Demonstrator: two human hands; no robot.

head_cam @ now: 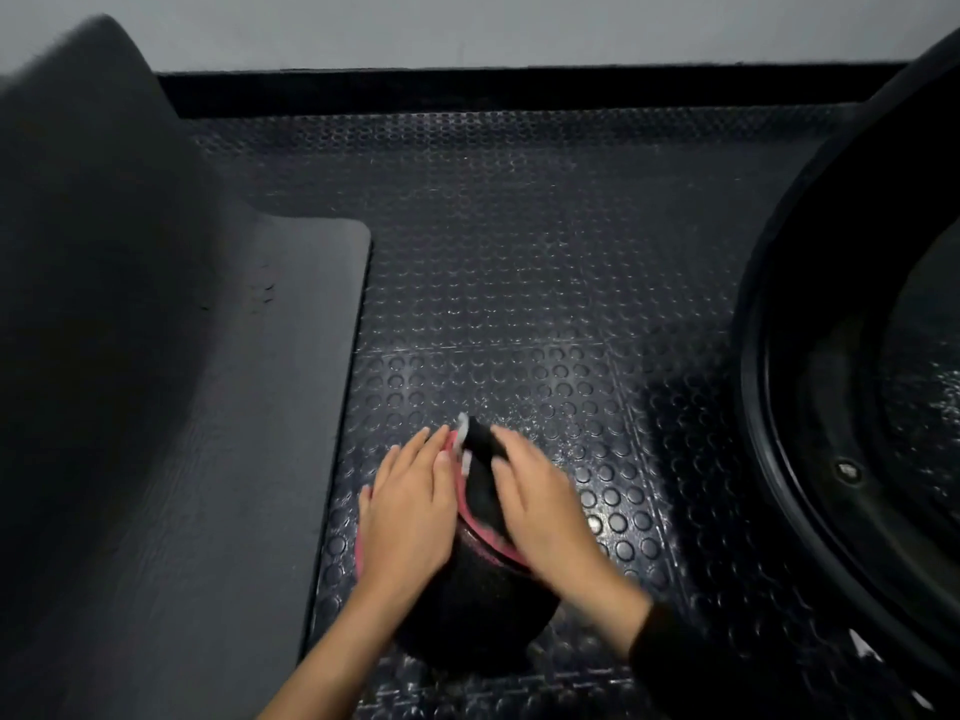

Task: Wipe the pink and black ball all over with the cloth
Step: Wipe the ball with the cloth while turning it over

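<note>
The pink and black ball (470, 605) sits on the studded rubber floor, low in the head view. Its near side is black, and a pink stripe runs over its top. My left hand (410, 511) lies flat on the ball's left side with straight fingers. A black cloth (483, 475) with a white tag at its far tip lies on top of the ball between my hands. My right hand (545, 506) presses on the cloth's right part with its fingers stretched out, blurred by motion. The hands hide most of the ball's top.
A black padded bench or mat (182, 407) fills the left side, its edge close to the ball. A large black ring-shaped object (810, 407) stands at the right. A grey wall with a black skirting (493, 88) closes the back. Studded floor (519, 304) stretches beyond the ball.
</note>
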